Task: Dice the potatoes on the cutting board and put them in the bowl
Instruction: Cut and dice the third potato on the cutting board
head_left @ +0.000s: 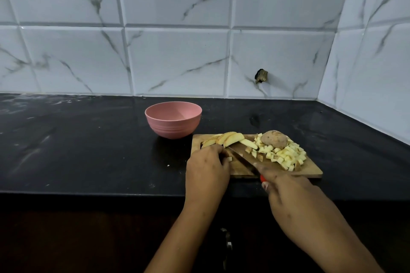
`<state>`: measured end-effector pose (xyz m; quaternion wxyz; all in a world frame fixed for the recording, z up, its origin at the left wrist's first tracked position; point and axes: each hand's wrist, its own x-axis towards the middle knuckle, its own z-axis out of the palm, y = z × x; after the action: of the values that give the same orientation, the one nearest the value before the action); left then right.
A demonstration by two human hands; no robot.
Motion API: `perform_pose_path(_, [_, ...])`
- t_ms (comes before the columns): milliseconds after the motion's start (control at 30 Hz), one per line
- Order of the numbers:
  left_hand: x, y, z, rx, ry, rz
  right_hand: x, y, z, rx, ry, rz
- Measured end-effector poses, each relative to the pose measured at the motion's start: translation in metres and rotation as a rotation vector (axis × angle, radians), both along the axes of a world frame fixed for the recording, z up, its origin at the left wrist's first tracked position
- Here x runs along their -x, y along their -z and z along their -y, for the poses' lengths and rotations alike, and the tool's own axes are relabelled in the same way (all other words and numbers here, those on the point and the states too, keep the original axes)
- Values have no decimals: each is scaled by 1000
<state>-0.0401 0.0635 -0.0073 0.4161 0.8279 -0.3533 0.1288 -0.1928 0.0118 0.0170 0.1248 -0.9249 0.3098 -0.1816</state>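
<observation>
Potato strips [228, 138] lie at the far left of the wooden cutting board [310, 172], and my left hand [206, 170] sits on their near ends with its fingers curled down, holding them in place. My right hand [290, 193] grips a red-handled knife [241, 157], forefinger stretched along the top of the blade; the blade runs slantwise across the board, its tip among the strips just beside the left fingers. Right of the blade I see a heap of diced potato [286, 156], and a whole unpeeled potato [274, 139] resting at the heap's far edge. A pink bowl [173, 122] stands on the black countertop [77, 139] just beyond the board's far left corner. Behind it rises a wall of white marble-look tiles [177, 55].
</observation>
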Motion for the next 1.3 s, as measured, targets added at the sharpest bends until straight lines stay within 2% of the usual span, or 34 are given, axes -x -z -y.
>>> perform_pose_path(300, [-1,1,2,-8,-10,31,-9,-2,-5,-101,-6,-63])
perform_pose_path(533, [0,0,2,-2,-25,54,-20,-2,8,-86,-53,-120])
perform_pose_path(800, [-1,-2,1,2,-31,-15,-17,-10,19,-129,-87,-157])
perform_pose_path(967, [-2,-5,0,-7,-28,-55,5,3,32,-241,-112,-66])
perform_pose_path(1133, [-7,-12,6,-72,21,-158,19,7,48,-418,-26,87])
perform_pose_path(1300, [-12,-18,20,-111,127,-280,21,0,42,-447,-25,131])
